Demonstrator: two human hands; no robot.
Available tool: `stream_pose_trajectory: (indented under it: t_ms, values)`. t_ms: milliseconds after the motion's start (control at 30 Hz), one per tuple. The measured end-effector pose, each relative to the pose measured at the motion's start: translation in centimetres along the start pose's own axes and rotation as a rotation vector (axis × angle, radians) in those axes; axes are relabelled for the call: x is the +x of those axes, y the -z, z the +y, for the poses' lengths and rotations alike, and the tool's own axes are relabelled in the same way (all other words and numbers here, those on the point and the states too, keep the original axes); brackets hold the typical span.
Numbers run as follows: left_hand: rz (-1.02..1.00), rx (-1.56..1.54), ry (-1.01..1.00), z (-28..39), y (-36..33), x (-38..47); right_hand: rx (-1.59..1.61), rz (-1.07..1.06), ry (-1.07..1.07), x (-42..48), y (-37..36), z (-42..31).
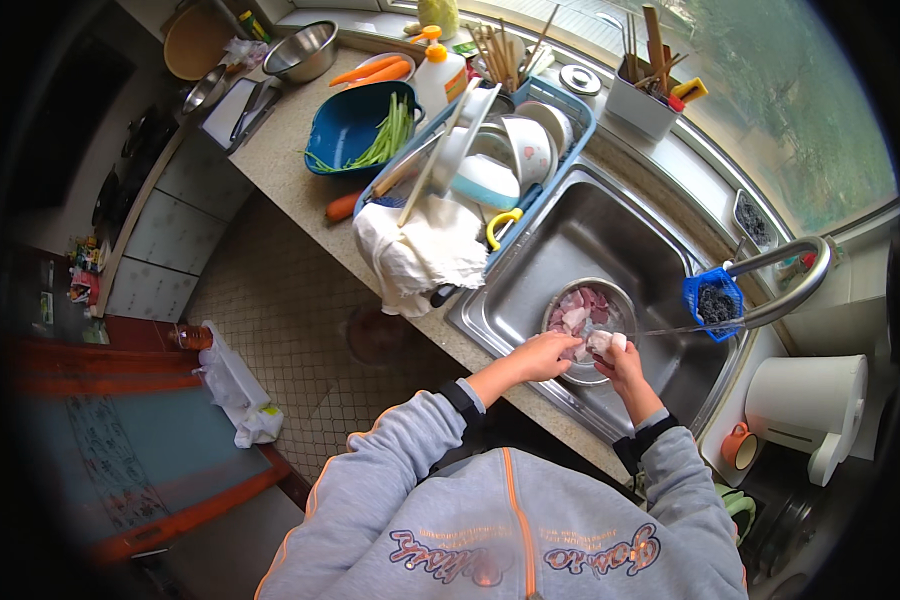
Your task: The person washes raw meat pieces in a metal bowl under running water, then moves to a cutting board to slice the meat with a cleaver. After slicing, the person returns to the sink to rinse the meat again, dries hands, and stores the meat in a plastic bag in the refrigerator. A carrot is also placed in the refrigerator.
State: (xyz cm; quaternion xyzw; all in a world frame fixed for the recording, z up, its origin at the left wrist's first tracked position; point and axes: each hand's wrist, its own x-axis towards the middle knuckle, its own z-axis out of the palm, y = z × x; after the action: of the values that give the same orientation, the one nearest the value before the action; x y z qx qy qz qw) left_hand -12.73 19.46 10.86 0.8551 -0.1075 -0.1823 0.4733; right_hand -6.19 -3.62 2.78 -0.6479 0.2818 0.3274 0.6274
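A round metal bowl [629,301] sits in the stainless steel sink [592,202], holding several pieces of raw pink meat [583,304]. My right hand [622,367] pinches a pale piece of meat [598,343] over the bowl's near right side. Across the near left rim reaches my left hand [546,356], its fingertips among the meat; whether they grip a piece is hidden. A thin stream of water [664,330] runs from the curved metal faucet [802,289] towards the bowl, passing close to my right hand.
Left of the sink stands a blue dish rack [581,135] with bowls, a white cloth [427,255] and yellow-handled scissors [501,229]. Beyond are a blue basin [330,124] of green stalks and knives [251,112]. A blue mesh strainer [709,300] hangs by the faucet; an orange mug [739,446] stands right.
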Motion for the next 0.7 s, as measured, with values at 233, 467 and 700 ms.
stream_pose_trajectory:
  t_ms: [233, 467, 700]
  values:
    - [0.164, -0.250, -0.149, -3.0, 6.2, -10.3, -0.029, 0.182, 0.136, -1.3, -1.4, 0.5]
    - [0.371, -0.325, -0.108, -10.6, 13.7, -27.0, 0.143, 0.499, 0.578, -6.7, -7.9, 0.9]
    - [0.496, -0.520, 0.103, -18.1, 19.7, -38.6, 0.163, 0.409, 0.765, -14.0, -23.8, 2.3]
